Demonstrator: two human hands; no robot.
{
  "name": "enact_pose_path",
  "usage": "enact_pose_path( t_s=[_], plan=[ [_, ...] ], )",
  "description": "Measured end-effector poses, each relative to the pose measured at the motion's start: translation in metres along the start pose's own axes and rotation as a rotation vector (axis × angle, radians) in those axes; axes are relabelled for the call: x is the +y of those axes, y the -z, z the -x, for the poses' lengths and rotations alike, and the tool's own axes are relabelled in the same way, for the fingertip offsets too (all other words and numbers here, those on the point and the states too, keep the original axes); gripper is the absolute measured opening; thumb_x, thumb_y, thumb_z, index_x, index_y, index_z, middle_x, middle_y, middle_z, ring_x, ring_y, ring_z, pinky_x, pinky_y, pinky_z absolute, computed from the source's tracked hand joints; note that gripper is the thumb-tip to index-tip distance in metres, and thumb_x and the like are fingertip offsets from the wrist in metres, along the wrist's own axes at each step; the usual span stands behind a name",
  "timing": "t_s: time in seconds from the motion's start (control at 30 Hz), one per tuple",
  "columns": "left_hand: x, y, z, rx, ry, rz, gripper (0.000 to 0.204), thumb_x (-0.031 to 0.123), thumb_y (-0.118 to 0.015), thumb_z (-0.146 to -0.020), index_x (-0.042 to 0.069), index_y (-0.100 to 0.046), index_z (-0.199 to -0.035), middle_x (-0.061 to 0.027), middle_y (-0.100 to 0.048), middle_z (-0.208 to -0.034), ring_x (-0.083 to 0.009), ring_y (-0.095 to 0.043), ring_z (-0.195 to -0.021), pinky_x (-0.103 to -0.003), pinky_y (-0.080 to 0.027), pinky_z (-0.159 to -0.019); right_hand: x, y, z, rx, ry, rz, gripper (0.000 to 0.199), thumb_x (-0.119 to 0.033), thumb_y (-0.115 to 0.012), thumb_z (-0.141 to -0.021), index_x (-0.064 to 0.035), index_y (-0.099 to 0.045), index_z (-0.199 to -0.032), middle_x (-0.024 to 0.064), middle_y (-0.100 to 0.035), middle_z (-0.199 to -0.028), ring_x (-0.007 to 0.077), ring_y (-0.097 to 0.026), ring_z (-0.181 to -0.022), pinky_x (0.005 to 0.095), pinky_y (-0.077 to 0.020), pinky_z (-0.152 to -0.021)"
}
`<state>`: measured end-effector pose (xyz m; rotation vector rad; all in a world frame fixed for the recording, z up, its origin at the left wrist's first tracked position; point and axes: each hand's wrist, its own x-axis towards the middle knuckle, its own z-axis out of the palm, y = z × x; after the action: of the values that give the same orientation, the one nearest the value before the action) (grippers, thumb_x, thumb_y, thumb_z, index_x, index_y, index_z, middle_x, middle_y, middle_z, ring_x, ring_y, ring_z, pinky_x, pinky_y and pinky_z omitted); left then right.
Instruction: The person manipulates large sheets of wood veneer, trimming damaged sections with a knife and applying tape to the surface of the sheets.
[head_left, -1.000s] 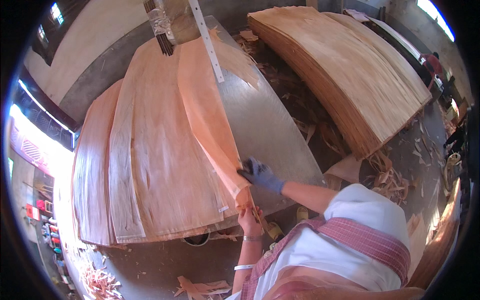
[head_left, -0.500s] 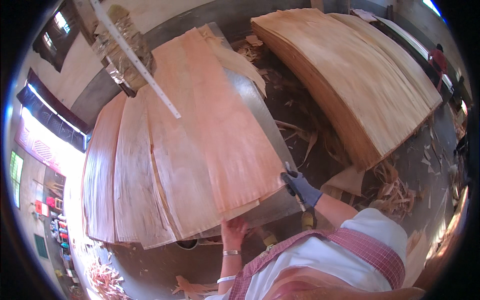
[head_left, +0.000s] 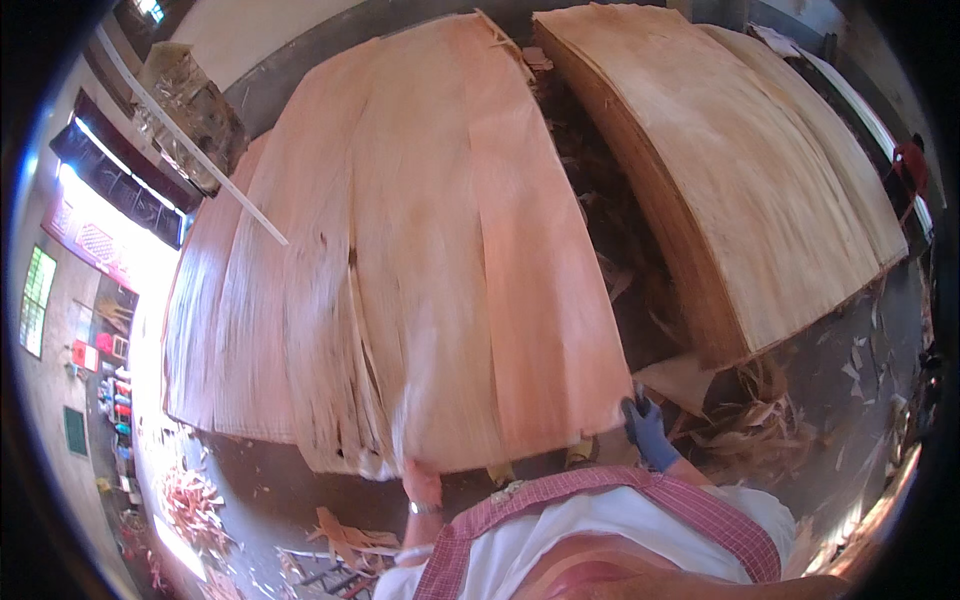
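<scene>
A wide, thin wood veneer sheet point(head_left: 440, 330), pinkish along its right part and split toward the left, lies over the work surface in front of me. My bare left hand point(head_left: 422, 486), with a bracelet at the wrist, grips its near edge; the fingertips are partly hidden by the sheet. At the near right corner my right hand point(head_left: 652, 436), in a blue-grey glove with dark fingertips, is closed on the edge. Whether that hand also holds a tool, I cannot make out.
A tall curved veneer stack point(head_left: 760, 190) stands to the right. Wood scraps point(head_left: 755, 435) litter the floor beside it, with more shavings point(head_left: 195, 500) at lower left. A pale slim bar point(head_left: 190, 135) juts over the sheet's far left. Another person point(head_left: 908, 170) is at the far right.
The veneer sheet has come right and toward me, covering the grey surface that showed along its right side. Both hands have moved with its near edge, and the view has shifted.
</scene>
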<state>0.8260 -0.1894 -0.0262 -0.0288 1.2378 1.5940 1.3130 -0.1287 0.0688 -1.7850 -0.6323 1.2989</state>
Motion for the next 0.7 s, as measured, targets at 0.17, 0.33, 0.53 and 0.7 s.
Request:
enact_pose_path(
  t_s=[0.17,0.33,0.53,0.7],
  plan=[
    [0.024,-0.109,-0.082,0.1,-0.09,-0.09,0.023,0.021,-0.06,-0.095,0.004,-0.058,-0.11,-0.0046,-0.064,-0.097,-0.0195,-0.063,-0.085,-0.035,-0.054,-0.07,-0.007,-0.034,-0.134,-0.06,0.148,-0.003,0.028,-0.028,-0.068,-0.088,-0.0007,-0.062,-0.089,-0.0002,-0.051,-0.064,0.0113,-0.044,-0.052,0.0305,-0.0384,-0.048],
    [0.005,-0.164,-0.102,0.157,-0.027,-0.066,0.017,0.016,-0.066,-0.089,0.004,-0.057,-0.095,-0.0059,-0.064,-0.087,-0.021,-0.063,-0.074,-0.037,-0.053,-0.061,-0.05,-0.018,-0.167,-0.064,0.088,-0.024,0.031,-0.035,-0.068,-0.088,-0.0056,-0.062,-0.082,-0.0014,-0.05,-0.063,0.0111,-0.044,-0.052,0.0293,-0.0376,-0.047],
    [-0.04,-0.192,-0.041,0.189,0.144,-0.233,0.016,0.018,-0.066,-0.089,0.005,-0.058,-0.093,-0.0082,-0.064,-0.086,-0.0234,-0.065,-0.073,-0.039,-0.056,-0.059,-0.013,0.059,-0.182,-0.003,0.239,0.088,0.03,-0.037,-0.066,-0.09,-0.0114,-0.057,-0.079,-0.0014,-0.048,-0.054,0.0095,-0.041,-0.036,0.0261,-0.0304,-0.034],
    [-0.04,-0.189,-0.016,0.172,0.197,-0.314,0.022,0.022,-0.066,-0.089,0.003,-0.058,-0.098,-0.0105,-0.066,-0.091,-0.0255,-0.067,-0.073,-0.039,-0.058,-0.059,-0.014,0.069,-0.176,0.031,0.132,0.08,0.034,-0.039,-0.067,-0.089,-0.0122,-0.053,-0.075,-0.0002,-0.048,-0.053,0.0101,-0.043,-0.038,0.0269,-0.0318,-0.035]
  ],
)
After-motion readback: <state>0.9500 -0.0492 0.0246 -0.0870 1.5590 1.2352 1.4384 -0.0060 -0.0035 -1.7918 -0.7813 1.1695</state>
